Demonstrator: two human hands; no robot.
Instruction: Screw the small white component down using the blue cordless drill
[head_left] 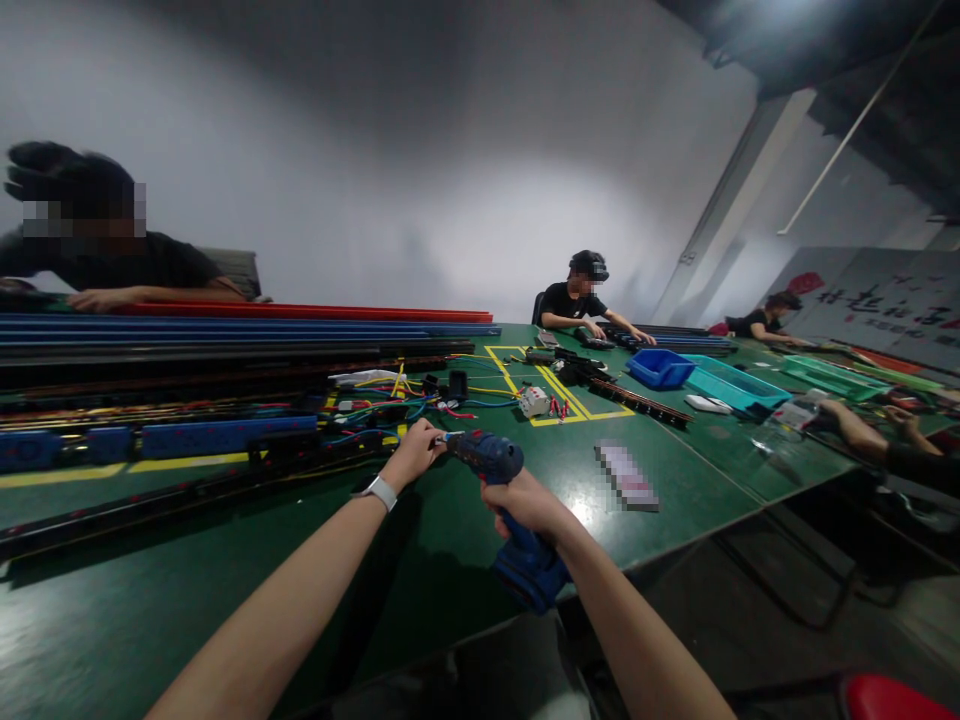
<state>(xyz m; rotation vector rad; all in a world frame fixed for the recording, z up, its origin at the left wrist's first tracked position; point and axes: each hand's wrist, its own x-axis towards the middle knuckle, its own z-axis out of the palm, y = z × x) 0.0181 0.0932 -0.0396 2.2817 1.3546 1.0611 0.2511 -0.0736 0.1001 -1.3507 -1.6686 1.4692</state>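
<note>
My right hand (529, 500) is wrapped round the handle of a blue cordless drill (480, 452), whose nose points left. The drill's battery base (531, 580) hangs below that hand, above the table's front edge. Close to the drill's tip, my left hand (415, 452) is closed, fingers pinched together at the end of a long black rail (225, 490). What those fingers hold is too small to make out. Coloured wires (397, 395) and black connectors (457, 385) lie just beyond my left hand.
Long red and blue profiles (300, 328) lie at the back left. White terminal blocks (534, 402) sit by yellow tape; a phone-like slab (626, 475) lies right. Farther right are a blue bin (660, 368) and turquoise tray (735, 385). Several other people work round the green table (690, 480).
</note>
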